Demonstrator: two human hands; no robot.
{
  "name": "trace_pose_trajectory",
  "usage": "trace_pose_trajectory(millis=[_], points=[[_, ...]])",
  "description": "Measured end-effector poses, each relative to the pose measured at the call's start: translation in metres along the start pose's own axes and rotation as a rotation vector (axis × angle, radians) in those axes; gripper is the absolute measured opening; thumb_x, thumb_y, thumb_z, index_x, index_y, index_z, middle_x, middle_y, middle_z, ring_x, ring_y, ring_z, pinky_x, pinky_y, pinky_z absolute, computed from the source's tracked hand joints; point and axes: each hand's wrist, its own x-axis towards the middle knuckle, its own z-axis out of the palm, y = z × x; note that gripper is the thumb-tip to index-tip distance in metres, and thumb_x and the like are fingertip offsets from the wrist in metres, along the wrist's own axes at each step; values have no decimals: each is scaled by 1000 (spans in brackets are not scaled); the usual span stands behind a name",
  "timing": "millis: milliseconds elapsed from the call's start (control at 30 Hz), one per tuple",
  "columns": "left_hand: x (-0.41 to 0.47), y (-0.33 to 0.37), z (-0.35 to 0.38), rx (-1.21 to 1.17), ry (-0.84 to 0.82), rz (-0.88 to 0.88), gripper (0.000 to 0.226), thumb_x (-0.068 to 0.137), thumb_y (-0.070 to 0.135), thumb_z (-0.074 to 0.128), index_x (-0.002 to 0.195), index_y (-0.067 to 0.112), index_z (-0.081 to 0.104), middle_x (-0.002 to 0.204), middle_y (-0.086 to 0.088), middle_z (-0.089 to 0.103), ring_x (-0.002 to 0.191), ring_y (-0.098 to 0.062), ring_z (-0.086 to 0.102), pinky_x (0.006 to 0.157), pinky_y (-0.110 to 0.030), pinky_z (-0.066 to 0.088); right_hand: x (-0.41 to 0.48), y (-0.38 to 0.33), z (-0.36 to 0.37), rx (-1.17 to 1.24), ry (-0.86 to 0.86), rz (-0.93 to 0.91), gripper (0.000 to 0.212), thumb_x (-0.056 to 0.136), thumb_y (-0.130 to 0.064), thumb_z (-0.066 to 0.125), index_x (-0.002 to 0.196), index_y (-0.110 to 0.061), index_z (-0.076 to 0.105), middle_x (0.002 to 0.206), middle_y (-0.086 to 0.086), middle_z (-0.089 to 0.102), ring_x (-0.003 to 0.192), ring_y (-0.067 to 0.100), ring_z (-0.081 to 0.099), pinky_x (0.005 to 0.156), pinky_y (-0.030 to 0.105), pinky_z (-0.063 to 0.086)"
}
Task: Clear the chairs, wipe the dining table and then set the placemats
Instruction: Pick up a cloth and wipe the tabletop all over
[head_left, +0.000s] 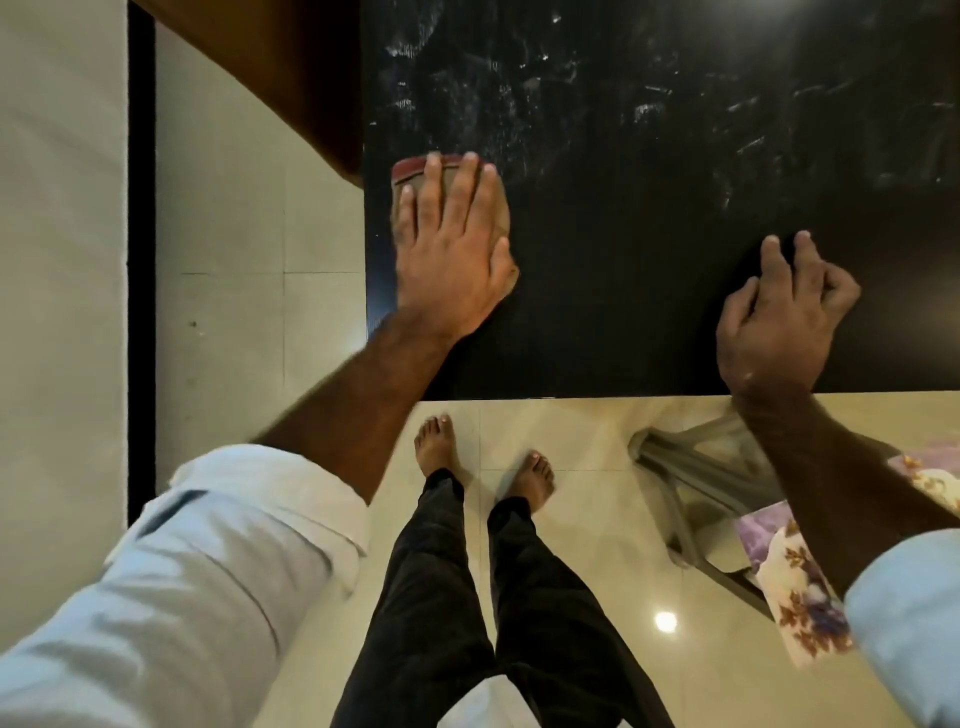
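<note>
left hand (451, 244) pressed flat, fingers straight, on a folded tan cloth with a red edge (415, 171) near the left corner of the glossy black streaky table (649, 156), right hand (784, 317) resting on the front edge, fingers loosely curled, holding nothing, grey plastic chair (691, 467) with floral fabric (795, 587) below

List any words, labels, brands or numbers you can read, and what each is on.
None can be read.
The cloth under the left hand has a red edge but no lettering.
The black table shows only smears.
The flowered fabric on the chair carries a pattern, no words.
</note>
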Motion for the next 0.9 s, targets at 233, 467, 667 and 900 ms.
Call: trace_pose_trajectory(millis=[233, 467, 667, 900], points=[[-113, 10, 18, -17, -92, 281, 84, 108, 56, 40, 178, 24, 6, 186, -5, 3, 172, -36, -1, 135, -65, 8, 0, 0, -3, 3, -42, -4, 55, 115, -43, 37, 165, -19, 45, 175, 10, 35, 149, 44, 36, 116, 50, 39], [-83, -70, 5, -23, -69, 115, 80, 110, 55, 31, 178, 20, 9, 186, -8, 5, 172, -36, -2, 137, -61, 7, 0, -3, -4, -2, -34, -2, 54, 116, -38, 39, 164, -16, 46, 174, 13, 37, 147, 48, 37, 118, 53, 38], [34, -37, -4, 14, 18, 26, 82, 108, 59, 32, 177, 18, 12, 185, -11, 11, 171, -40, 7, 136, -65, 11, 0, -2, -1, -4, 5, 0, 51, 116, -34, 42, 162, -14, 50, 171, 14, 41, 144, 46, 41, 112, 49, 42], [-54, 8, 11, -3, -91, 420, 87, 107, 56, 39, 178, 20, 4, 186, -8, 0, 171, -37, -2, 135, -64, 8, -2, -13, -9, -22, -36, 8, 50, 114, -29, 47, 162, -14, 49, 171, 15, 40, 144, 48, 39, 110, 52, 44]])
